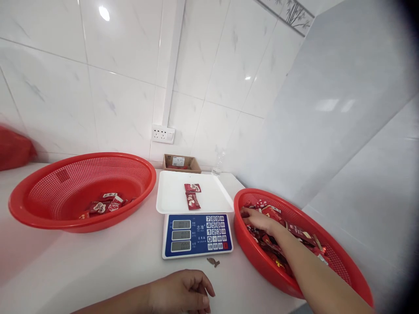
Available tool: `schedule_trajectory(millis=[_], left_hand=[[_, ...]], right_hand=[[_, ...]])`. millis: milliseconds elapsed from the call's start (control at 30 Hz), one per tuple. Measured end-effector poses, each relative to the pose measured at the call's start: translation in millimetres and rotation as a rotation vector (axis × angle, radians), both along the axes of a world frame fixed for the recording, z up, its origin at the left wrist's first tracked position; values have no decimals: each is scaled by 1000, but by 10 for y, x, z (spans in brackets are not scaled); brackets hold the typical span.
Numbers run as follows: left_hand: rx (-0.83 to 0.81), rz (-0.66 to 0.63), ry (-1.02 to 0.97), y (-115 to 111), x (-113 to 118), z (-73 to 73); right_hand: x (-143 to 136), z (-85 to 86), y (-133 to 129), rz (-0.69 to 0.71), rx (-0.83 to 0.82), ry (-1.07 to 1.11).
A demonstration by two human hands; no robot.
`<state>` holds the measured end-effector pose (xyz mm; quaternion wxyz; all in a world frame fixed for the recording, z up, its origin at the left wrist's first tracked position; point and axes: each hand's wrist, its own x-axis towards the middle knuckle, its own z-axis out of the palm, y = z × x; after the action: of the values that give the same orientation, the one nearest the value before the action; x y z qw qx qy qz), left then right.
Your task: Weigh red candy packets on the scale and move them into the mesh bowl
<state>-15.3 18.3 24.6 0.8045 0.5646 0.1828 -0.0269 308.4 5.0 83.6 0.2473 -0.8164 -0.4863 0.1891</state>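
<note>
My right hand (258,219) reaches into the right red basket (240,231), among many small red packets (299,233). Its fingertips are partly hidden there, so any grip is unclear. My left hand (185,290) hovers at the table's near side, in front of the scale, fingers loosely curled with nothing visible in them. Between the baskets stands a digital scale (198,235) with a blue keypad panel. On its white tray (170,194) lie two red packets (193,196), one behind the other and touching or nearly so.
On the left, another red basket (42,222) holds several red packets (104,205). A small brown scrap (213,262) lies before the scale. Behind it are a cardboard box (194,165) and a clear bottle (217,165). A red bag (15,148) sits far left by the tiled wall.
</note>
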Motion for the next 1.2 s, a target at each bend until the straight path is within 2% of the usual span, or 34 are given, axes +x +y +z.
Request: schedule_trajectory(millis=[100,233,367,633,900,1200], left_hand=[[-11,-6,-5,-1,1,0],[-21,-2,-1,4,11,5],[-30,6,-2,3,9,2],[-14,2,4,10,8,4],[31,7,-14,2,9,-17],[25,7,-14,9,16,-9]], right_hand=[[73,5,11,-39,15,44],[184,50,38,-176,127,98],[239,81,37,-301,220,292],[249,170,-48,-338,388,656],[248,209,-24,-377,559,711],[248,127,5,-457,562,720]])
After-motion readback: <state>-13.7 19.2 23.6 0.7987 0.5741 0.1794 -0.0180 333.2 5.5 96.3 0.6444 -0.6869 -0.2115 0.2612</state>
